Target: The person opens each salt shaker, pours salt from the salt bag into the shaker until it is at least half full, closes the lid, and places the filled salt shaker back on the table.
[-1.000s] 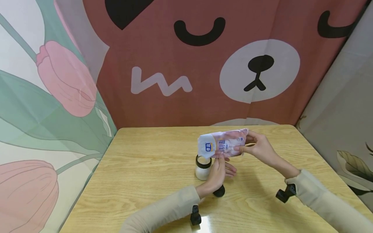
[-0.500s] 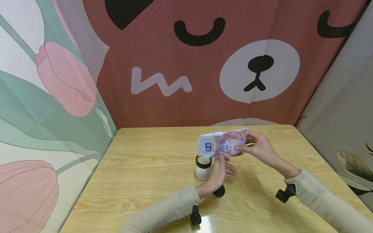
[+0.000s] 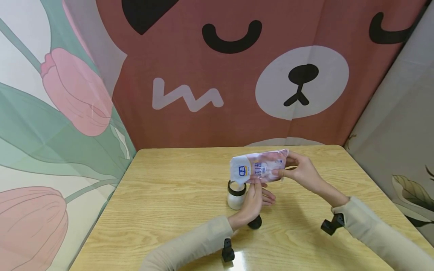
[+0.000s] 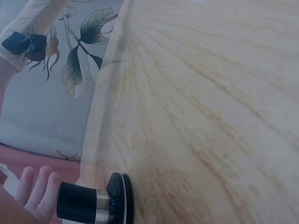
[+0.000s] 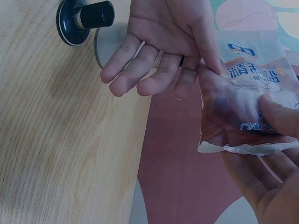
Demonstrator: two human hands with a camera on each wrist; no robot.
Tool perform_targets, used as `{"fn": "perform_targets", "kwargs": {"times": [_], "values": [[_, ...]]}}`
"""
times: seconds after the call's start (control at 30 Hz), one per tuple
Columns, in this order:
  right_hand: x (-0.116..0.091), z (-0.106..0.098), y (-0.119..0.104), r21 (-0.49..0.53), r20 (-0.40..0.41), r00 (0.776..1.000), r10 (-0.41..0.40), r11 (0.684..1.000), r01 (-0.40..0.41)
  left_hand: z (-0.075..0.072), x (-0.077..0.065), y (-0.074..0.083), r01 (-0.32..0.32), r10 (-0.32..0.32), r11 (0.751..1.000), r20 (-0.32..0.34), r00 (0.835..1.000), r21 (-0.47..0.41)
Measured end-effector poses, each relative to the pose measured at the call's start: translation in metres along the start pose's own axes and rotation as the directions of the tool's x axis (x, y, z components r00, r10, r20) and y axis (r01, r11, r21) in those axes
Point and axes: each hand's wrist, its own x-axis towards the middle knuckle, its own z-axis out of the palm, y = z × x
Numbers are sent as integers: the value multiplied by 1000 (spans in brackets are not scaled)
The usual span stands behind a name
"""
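Observation:
My right hand (image 3: 301, 171) pinches one end of a pink and white salt bag (image 3: 264, 160) between thumb and fingers. The bag lies tilted, its white end over the mouth of a small white jar (image 3: 235, 201) with a black rim. From below, my left hand (image 3: 252, 203) touches the bag's lower edge, its fingers stretched out, as the right wrist view also shows. Behind the left wrist a black jar lid (image 3: 255, 223) lies on the table; its knob and silver band show in the left wrist view. Part of the jar is hidden by the left hand.
The wooden table (image 3: 162, 210) carries the jar and lid. Behind it hangs a brown cloth (image 3: 190, 128) with a bear face, close to the back edge. Flower-printed cloths (image 3: 51, 150) stand at both sides.

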Motion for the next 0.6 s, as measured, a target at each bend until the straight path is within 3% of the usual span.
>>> {"fn": "perform_targets", "kwargs": {"times": [0.6], "values": [[0,-1,0,-24,-3,1000,-4,1000,3,0,-1,2,6,-6,1000,7,1000,1]]}}
